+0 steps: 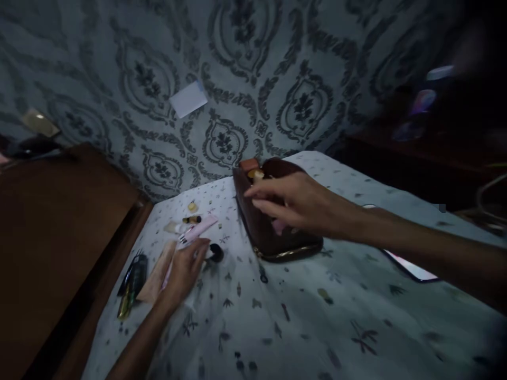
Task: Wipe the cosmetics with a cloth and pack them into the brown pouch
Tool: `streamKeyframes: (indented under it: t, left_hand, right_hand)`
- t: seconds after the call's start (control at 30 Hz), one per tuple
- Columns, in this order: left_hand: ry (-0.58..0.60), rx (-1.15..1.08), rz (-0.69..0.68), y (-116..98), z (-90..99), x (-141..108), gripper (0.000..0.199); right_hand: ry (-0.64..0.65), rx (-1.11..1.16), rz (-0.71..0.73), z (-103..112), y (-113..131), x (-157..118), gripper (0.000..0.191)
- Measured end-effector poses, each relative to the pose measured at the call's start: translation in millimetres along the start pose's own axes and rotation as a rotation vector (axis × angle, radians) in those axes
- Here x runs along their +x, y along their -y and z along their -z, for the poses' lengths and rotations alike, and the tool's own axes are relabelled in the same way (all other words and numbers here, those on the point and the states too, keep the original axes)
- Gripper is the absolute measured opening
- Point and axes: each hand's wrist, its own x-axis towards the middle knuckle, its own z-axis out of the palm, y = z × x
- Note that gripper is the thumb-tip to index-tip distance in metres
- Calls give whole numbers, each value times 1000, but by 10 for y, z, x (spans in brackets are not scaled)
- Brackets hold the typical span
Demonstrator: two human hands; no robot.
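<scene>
A brown zip pouch (253,221) lies on the patterned bedsheet with its mouth open, and small items show inside, among them an orange-brown block (249,164). My right hand (299,203) is over the opening, fingers stretched to the left and slightly apart; nothing is visible between them. Something pink (279,227) shows just below that hand. On the left, the fingers of my left hand (184,266) are curled together among loose cosmetics; what they hold is hidden. A dark round-headed item (216,252) is at its fingertips, and a pink tube (202,227) lies just beyond.
A small dark bottle (192,219), a yellowish round item (192,207) and dark and gold items (134,279) lie on the bedsheet (253,327). A phone (414,266) is partly under my right forearm. Wooden furniture (67,221) borders the left; a bottle (422,103) stands right.
</scene>
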Motion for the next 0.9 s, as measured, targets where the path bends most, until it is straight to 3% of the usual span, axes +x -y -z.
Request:
streamKeyframes:
  t: [0.17,0.33,0.4,0.5,0.67,0.8,0.9]
  left_hand:
    - [39,147,-78,-20,-361,-614,32]
    - [149,244,-45,-45,-362,-916,48]
    - [167,212,-99,12,-301,-1010,58]
    - [144,221,-147,133,-248,-1125,55]
    - [140,364,-33,207,-211,-1163,39]
    - [262,432,30,165,-143,-1117,31]
    - [245,382,79,194,-86,-1092,25]
  right_hand:
    - [234,170,163,-596,252,-379,27]
    - [381,193,95,-1133,382,-523,27]
    - [366,193,66,-1296,402,-514,27]
    - [274,190,29,-1530,382,-450,32]
    - [132,150,5,-1938,294,-250,40]
    - [106,122,-41,-2226,278,-146,47]
    - [105,130,-51,-2383,277,-169,48]
